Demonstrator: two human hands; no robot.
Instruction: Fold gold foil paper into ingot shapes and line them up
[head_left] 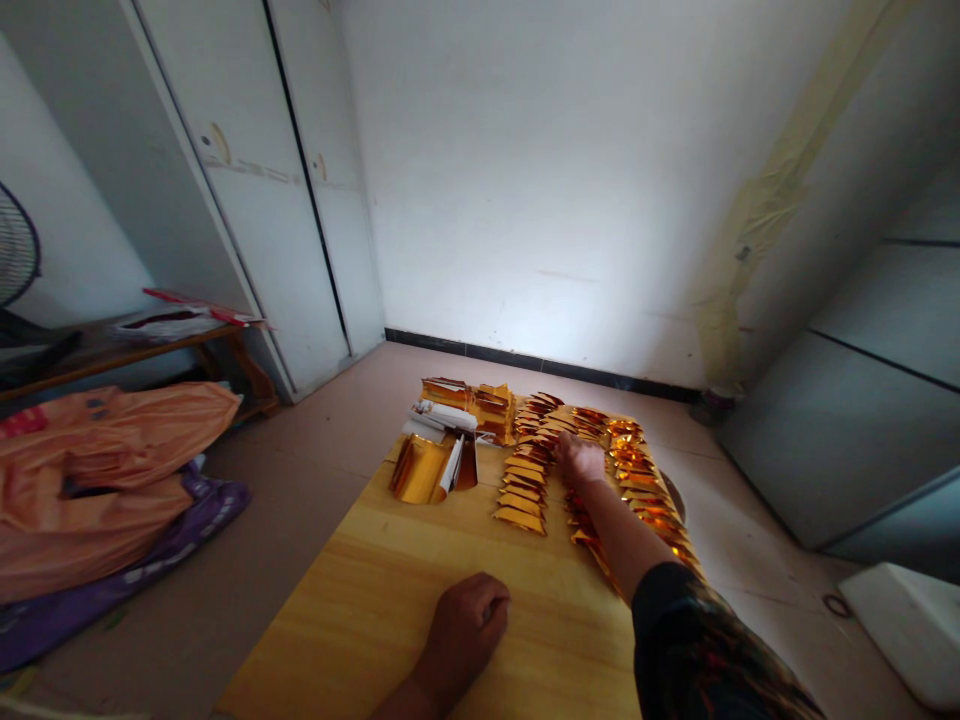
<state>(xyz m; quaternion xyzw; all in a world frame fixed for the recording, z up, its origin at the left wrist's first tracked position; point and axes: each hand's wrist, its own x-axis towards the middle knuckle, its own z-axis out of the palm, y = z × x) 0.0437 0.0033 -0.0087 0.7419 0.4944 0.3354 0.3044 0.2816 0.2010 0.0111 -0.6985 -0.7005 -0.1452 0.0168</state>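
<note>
Gold pieces (pixel 523 503) stand in rows on the table (pixel 360 590), on both sides of the right fingers: one row just left of them and coming down toward the person, one running beyond them and under the forearm, another to their right along the table's edge. The right hand (pixel 583 462) reaches in among these rows, its fingers bent toward the left row; the tips are hidden, so I cannot tell whether they are apart or clamped on a piece. The left hand (pixel 469 628) rests nearer the person, fingers curled together in a loose fist, nothing showing in it.

Left of the right fingers, past the left row, lie gold sheets (pixel 420 470), with a white bundle (pixel 448 416) just beyond them.

The step in hand looks like handling single pieces within the rows. The next move seems to call for a light pinch on one piece and a careful lift of the wrist, since the neighbours stand close and could be knocked.
</note>
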